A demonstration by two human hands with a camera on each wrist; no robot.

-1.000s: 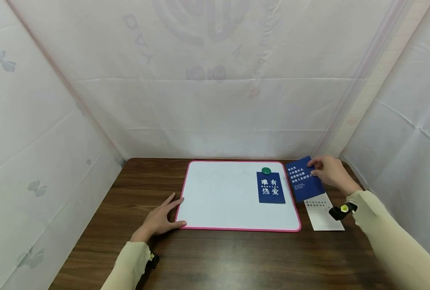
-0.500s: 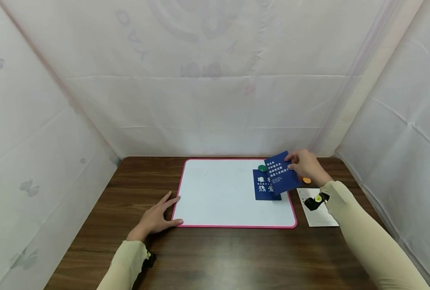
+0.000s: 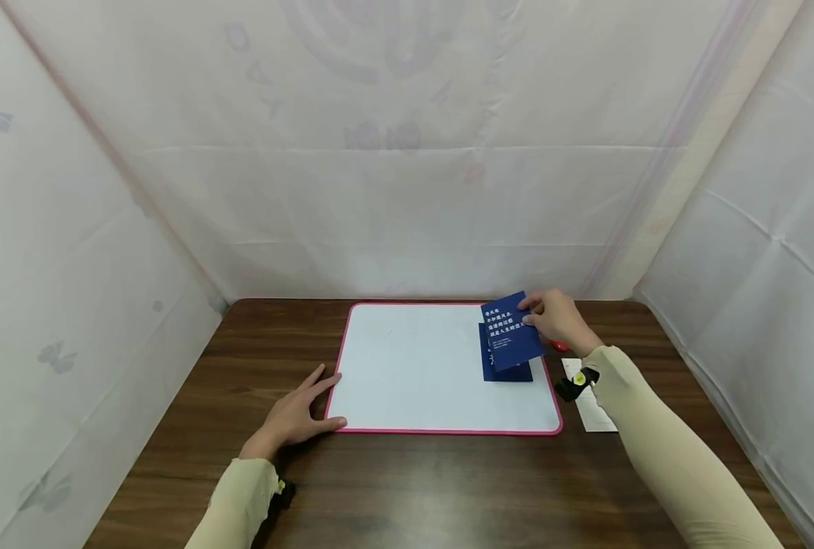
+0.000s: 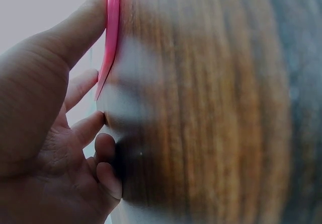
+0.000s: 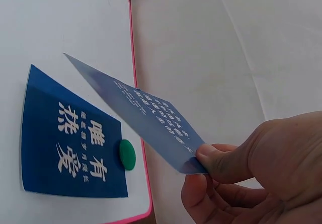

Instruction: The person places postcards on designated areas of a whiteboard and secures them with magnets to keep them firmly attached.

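Note:
My right hand (image 3: 552, 316) pinches a blue card with white writing (image 3: 510, 329) by its right edge and holds it tilted above the right part of the pink-framed whiteboard (image 3: 414, 366). In the right wrist view the held card (image 5: 146, 118) hangs over a second blue card (image 5: 70, 138) that a green magnet (image 5: 127, 154) pins to the board. From the head view the held card covers most of the pinned card (image 3: 510, 371). My left hand (image 3: 297, 412) lies flat on the wooden table, fingers (image 4: 75, 32) straight against the board's left frame.
A white card (image 3: 595, 408) lies on the table right of the board, partly under my right sleeve. A small red object (image 3: 559, 346) shows beside my right wrist. White sheeting walls the table on three sides. The wooden table (image 3: 407, 488) stretches toward me.
My right hand has carried the blue card leftward from the table beside the board to above the pinned card, hiding the green magnet in the head view. The left hand has stayed put.

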